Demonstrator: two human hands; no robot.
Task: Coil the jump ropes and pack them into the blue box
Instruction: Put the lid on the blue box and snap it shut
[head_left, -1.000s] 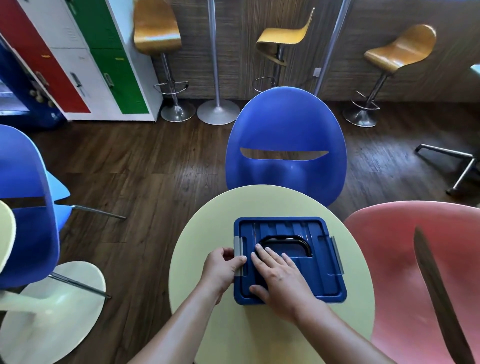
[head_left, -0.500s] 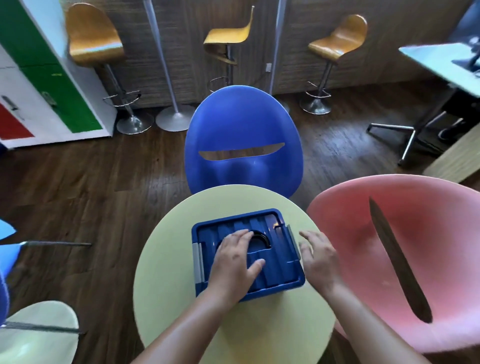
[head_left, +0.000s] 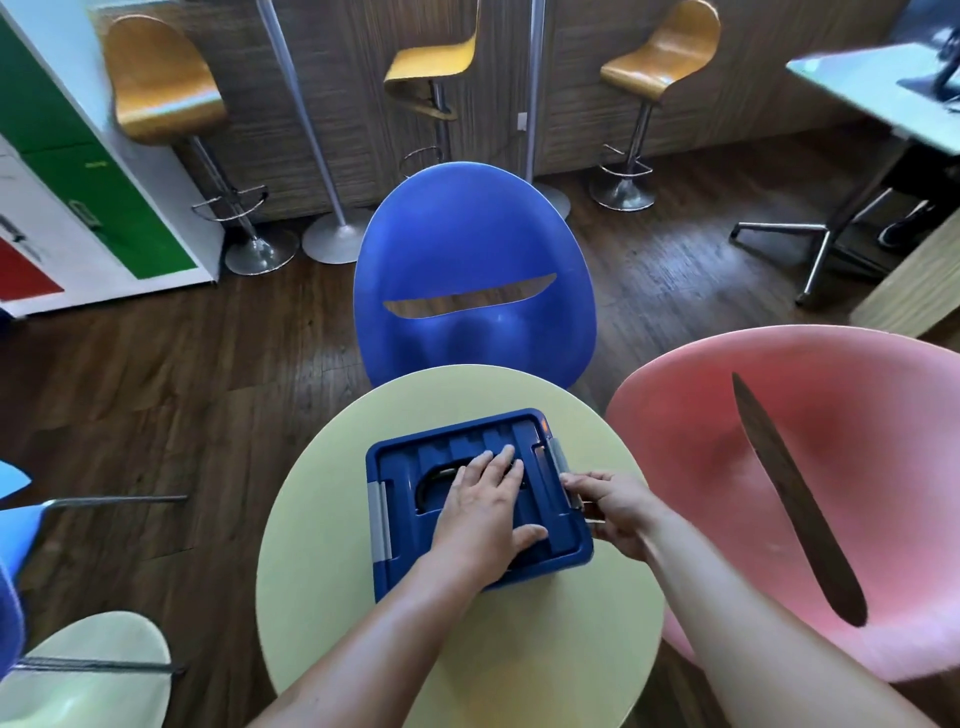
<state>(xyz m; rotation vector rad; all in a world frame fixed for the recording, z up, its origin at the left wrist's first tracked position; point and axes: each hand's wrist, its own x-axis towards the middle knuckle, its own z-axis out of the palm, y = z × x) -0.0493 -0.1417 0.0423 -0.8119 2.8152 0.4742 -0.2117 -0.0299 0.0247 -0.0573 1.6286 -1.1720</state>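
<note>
Dark wood flooring (head_left: 156, 389) fills most of the view, with coloured lockers (head_left: 104, 208) at the upper left and tan bar stools (head_left: 156, 88) along the back wall. A pink shell chair (head_left: 779, 467) takes up the right of the frame and a blue shell chair (head_left: 472, 270) sits at the centre.

Below the blue chair is a round, pale yellow-green worktop (head_left: 322, 545). The blue box (head_left: 405, 499) stands on it at centre frame with its lid on. No jump ropes are visible anywhere; I judge they are already inside.

My left hand (head_left: 483, 509) lies flat on the lid with its fingers straight, pressing down over the recessed handle. My right hand (head_left: 618, 509) is at the box's right side, its fingers curled around the right-edge latch (head_left: 563, 467).

A second ago the roles were reversed: my left hand was at the left-edge latch (head_left: 381, 519) and my right hand was flat on the lid. Half a second ago my right hand was reaching for the box's right side, and now it has the latch. To me this means the first clip is done and this is the second, so the task looks nearly finished.

No brand or label on the box is readable. Small marks on the green locker doors are too blurred to make out.
</note>
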